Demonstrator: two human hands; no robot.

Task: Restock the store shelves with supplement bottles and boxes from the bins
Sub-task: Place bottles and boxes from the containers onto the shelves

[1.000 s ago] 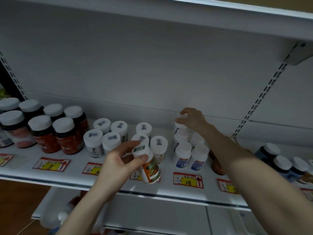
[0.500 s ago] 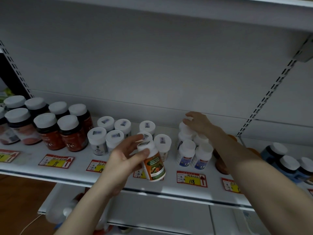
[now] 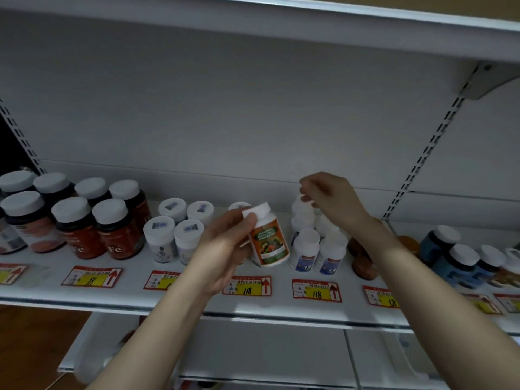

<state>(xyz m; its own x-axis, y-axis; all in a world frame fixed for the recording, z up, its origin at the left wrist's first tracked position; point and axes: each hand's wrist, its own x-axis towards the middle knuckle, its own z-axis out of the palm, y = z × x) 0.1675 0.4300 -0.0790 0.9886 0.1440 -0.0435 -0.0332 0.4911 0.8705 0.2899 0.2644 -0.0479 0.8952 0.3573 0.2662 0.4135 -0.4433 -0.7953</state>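
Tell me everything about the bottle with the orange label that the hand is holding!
It is a small white plastic bottle with a wide white cap, closed, and a shiny orange and green label picturing fruit or vegetables; its print is too blurry to read. The left hand grips its side, thumb by the cap. It leans slightly left, in front of the bottle rows on the white shelf.

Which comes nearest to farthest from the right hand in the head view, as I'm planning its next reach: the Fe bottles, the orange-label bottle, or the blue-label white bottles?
1. Blue-label white bottles, just under the right hand.
2. Orange-label bottle, to its left, held by the left hand.
3. Fe bottles, far to the left.
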